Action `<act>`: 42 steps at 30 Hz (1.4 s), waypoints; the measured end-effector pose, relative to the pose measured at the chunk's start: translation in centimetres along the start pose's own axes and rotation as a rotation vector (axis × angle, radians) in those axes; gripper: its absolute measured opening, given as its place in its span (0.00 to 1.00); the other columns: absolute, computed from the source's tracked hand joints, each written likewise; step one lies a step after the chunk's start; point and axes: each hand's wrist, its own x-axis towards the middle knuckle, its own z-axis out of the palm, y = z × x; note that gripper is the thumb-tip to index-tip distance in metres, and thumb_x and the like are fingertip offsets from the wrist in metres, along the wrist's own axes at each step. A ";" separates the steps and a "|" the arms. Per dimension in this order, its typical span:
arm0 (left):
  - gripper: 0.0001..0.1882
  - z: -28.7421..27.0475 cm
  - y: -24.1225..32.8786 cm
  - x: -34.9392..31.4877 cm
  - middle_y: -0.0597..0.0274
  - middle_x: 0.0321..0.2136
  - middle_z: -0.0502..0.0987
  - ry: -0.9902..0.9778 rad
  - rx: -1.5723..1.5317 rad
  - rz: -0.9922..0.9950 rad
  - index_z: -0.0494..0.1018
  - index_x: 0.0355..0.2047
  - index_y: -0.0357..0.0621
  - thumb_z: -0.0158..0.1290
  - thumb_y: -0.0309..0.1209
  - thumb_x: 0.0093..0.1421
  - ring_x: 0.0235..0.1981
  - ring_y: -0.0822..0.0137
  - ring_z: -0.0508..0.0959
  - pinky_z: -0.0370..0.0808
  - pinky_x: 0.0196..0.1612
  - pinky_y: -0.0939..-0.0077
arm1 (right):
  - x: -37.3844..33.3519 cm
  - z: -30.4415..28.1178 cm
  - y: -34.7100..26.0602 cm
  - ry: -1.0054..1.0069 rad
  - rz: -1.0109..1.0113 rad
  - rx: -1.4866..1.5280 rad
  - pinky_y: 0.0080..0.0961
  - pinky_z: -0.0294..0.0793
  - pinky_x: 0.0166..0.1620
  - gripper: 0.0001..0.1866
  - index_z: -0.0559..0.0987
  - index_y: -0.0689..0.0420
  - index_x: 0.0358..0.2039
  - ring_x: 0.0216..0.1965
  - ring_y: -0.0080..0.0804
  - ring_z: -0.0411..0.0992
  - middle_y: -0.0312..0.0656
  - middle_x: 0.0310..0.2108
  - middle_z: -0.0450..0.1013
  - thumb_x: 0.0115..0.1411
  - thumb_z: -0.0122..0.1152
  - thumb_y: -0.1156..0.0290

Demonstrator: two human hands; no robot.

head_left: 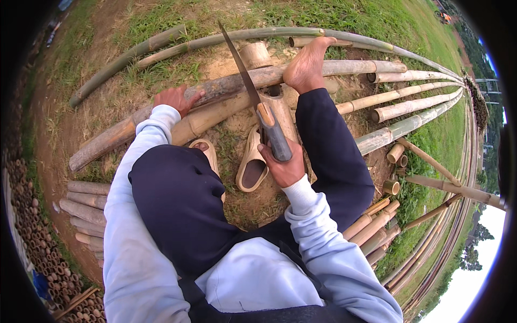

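Observation:
My right hand (285,164) is closed round the grey and wooden handle of a handsaw (246,75). Its long dark blade points away from me and crosses a bamboo pole (221,90); whether the teeth bite into it I cannot tell. Further left, my left hand (176,100) grips that pole from above, thumb stretched along it. My bare right foot (308,67) presses on the same pole, right of the blade. Beneath the pole lie a second, paler bamboo pole (207,116) and a short bamboo piece (281,114) with an open end.
Between my legs sits an empty tan clog (252,164); its mate (209,153) is on my left foot. Long green bamboo poles (280,32) lie beyond. Cut bamboo lengths (86,207) are stacked at left, more (377,229) at right. A large bamboo pile (46,242) stands at far left.

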 end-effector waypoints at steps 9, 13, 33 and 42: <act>0.47 1.0 0.1 0.5 0.39 0.39 0.83 0.031 -0.025 0.045 0.78 0.52 0.44 0.36 0.75 0.61 0.44 0.40 0.82 0.77 0.50 0.45 | -15.4 -6.0 -2.3 -0.020 0.111 -0.105 0.21 0.69 0.30 0.09 0.79 0.63 0.40 0.23 0.19 0.67 0.36 0.22 0.72 0.59 0.65 0.80; 0.49 1.3 -0.4 0.2 0.41 0.34 0.83 0.073 0.031 0.036 0.78 0.50 0.45 0.32 0.78 0.60 0.41 0.44 0.84 0.79 0.46 0.49 | -6.5 -2.3 0.3 0.009 0.069 0.034 0.21 0.65 0.27 0.08 0.76 0.64 0.28 0.21 0.16 0.62 0.32 0.18 0.67 0.60 0.67 0.77; 0.48 1.4 0.0 -0.1 0.40 0.37 0.83 0.097 0.025 0.072 0.77 0.50 0.41 0.36 0.75 0.61 0.42 0.42 0.83 0.78 0.47 0.48 | 0.3 2.8 4.4 0.049 -0.039 0.099 0.26 0.71 0.36 0.11 0.77 0.61 0.39 0.29 0.21 0.66 0.34 0.26 0.72 0.61 0.68 0.71; 0.48 1.1 -0.3 -0.3 0.41 0.35 0.83 0.015 0.032 0.040 0.77 0.51 0.43 0.36 0.76 0.61 0.40 0.43 0.83 0.78 0.44 0.48 | 0.7 3.0 3.0 0.030 0.031 0.037 0.26 0.72 0.39 0.14 0.78 0.62 0.44 0.32 0.23 0.69 0.38 0.28 0.73 0.61 0.68 0.71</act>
